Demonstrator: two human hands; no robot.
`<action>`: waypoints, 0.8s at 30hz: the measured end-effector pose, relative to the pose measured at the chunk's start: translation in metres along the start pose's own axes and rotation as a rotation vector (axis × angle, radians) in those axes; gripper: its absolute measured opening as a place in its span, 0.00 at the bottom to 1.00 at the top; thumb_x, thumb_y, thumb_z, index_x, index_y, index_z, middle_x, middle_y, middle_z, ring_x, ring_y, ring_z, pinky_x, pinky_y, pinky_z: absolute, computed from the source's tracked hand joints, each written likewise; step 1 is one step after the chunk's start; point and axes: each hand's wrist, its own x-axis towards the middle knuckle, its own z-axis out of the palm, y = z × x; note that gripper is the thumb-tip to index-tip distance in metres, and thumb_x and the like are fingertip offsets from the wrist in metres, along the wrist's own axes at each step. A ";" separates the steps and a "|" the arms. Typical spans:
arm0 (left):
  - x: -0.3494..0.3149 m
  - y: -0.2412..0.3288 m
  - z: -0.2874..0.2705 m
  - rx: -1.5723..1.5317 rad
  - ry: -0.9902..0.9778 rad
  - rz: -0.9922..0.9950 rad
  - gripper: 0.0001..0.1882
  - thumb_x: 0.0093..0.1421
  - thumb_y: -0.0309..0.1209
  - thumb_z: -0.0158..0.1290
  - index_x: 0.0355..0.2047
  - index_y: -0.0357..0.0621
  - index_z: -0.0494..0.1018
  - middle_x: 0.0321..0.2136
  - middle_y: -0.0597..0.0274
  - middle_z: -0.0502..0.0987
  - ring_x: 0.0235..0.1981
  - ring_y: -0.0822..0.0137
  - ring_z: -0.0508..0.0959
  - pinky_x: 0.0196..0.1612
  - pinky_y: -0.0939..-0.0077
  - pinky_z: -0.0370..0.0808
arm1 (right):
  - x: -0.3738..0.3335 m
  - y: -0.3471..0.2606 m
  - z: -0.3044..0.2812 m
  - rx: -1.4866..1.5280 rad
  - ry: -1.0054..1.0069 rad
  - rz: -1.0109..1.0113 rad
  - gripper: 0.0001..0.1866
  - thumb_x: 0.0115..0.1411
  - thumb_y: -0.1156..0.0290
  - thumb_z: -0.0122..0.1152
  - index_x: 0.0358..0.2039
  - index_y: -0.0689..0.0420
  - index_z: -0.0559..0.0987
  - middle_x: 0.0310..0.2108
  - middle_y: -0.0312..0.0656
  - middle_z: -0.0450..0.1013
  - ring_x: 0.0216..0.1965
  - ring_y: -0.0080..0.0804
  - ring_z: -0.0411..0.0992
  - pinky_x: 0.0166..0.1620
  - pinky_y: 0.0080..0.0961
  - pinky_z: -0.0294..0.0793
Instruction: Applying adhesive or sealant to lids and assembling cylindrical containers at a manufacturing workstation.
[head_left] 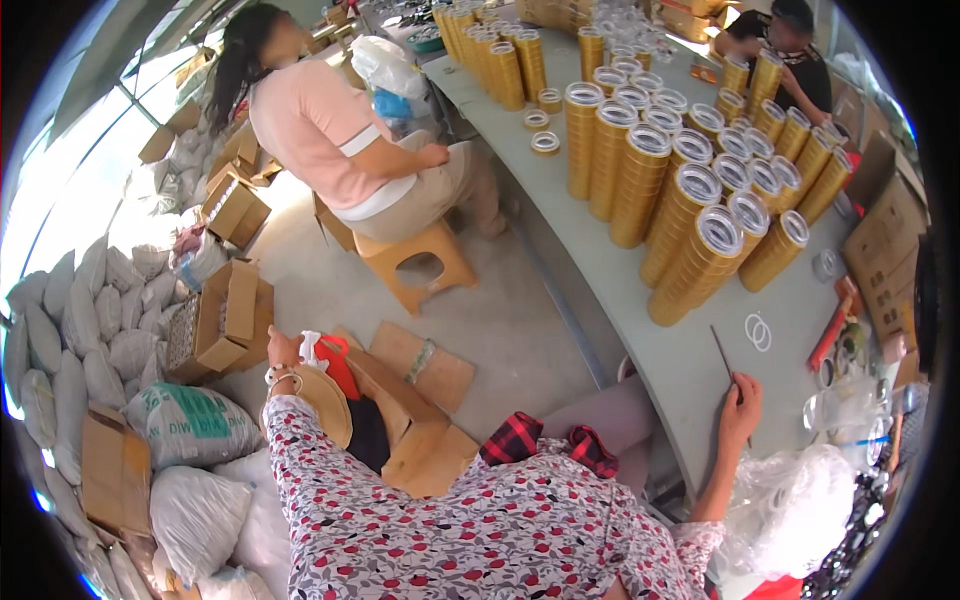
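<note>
My right hand (740,400) is closed on a thin dark rod (719,350) at the near edge of the table (640,330). The rod's far end points over the tabletop, and part of it is hidden by my fingers. Just beyond lie two thin white rings (758,332). Out to the left, my left hand (284,348), with bracelets at the wrist, is held away from my body with a finger stretched out. Beside it are a straw hat (322,402) and a red bag (338,366); no held thing shows there.
Tall stacks of gold tape rolls (640,180) fill the table's middle. Clear plastic wrap (790,505) lies at its near right. A person sits on an orange stool (420,262); another person works at the far right. Cartons (232,318) and white sacks (200,510) line the left.
</note>
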 end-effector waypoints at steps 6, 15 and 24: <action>0.036 -0.051 -0.004 0.125 0.087 0.058 0.35 0.53 0.32 0.66 0.52 0.28 0.58 0.25 0.43 0.80 0.16 0.56 0.81 0.16 0.65 0.79 | -0.002 -0.010 0.001 0.075 -0.005 0.064 0.12 0.62 0.80 0.55 0.45 0.59 0.82 0.46 0.44 0.76 0.47 0.41 0.75 0.51 0.31 0.73; -0.026 -0.022 0.070 0.158 -0.151 0.037 0.30 0.54 0.40 0.64 0.49 0.31 0.69 0.34 0.39 0.81 0.31 0.49 0.84 0.32 0.54 0.80 | 0.001 -0.022 -0.006 0.016 -0.016 0.010 0.12 0.61 0.80 0.57 0.45 0.59 0.82 0.45 0.42 0.76 0.46 0.39 0.75 0.50 0.30 0.74; -0.215 -0.024 0.230 0.276 -0.595 0.484 0.28 0.55 0.42 0.62 0.48 0.34 0.70 0.38 0.36 0.81 0.40 0.40 0.82 0.40 0.48 0.79 | 0.000 0.012 -0.001 0.020 -0.040 -0.008 0.12 0.65 0.77 0.55 0.47 0.59 0.82 0.46 0.39 0.75 0.40 0.30 0.73 0.41 0.23 0.72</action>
